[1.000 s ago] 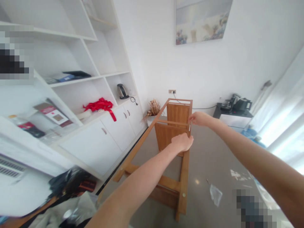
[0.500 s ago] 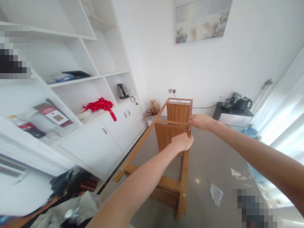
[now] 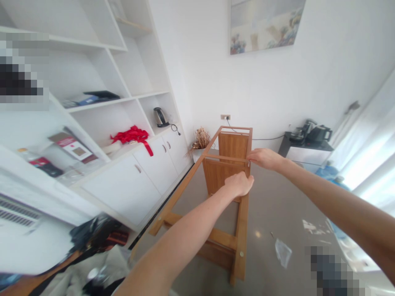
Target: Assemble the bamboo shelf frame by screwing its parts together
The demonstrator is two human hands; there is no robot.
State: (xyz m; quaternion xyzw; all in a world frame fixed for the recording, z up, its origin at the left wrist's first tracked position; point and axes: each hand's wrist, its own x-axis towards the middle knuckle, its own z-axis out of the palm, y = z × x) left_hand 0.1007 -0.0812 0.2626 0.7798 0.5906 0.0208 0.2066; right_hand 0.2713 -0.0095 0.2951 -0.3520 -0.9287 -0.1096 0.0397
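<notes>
A long wooden frame [image 3: 242, 218] with slatted panels and crossbars stretches away from me over the grey floor. My left hand [image 3: 240, 183] is closed around its right-hand rail, beside the nearer wooden panel [image 3: 217, 174]. Farther along that same rail, where a crossbar [image 3: 226, 158] meets it, my right hand [image 3: 266, 158] has its fingers pinched together against the wood. A small pale bit shows at those fingertips, too little to name. Round fittings sit in the frame's near corners.
White shelves with cabinets [image 3: 123, 181] line the left, holding a kettle [image 3: 161, 117] and red ribbon [image 3: 131, 135]. A clear plastic bag [image 3: 283, 253] and paper scraps [image 3: 310, 227] lie on the floor to the right. A low cabinet [image 3: 304, 155] with appliances stands at the back right.
The whole scene sits slightly farther right as the camera turns a little. Both hands stay at the same places on the wooden frame.
</notes>
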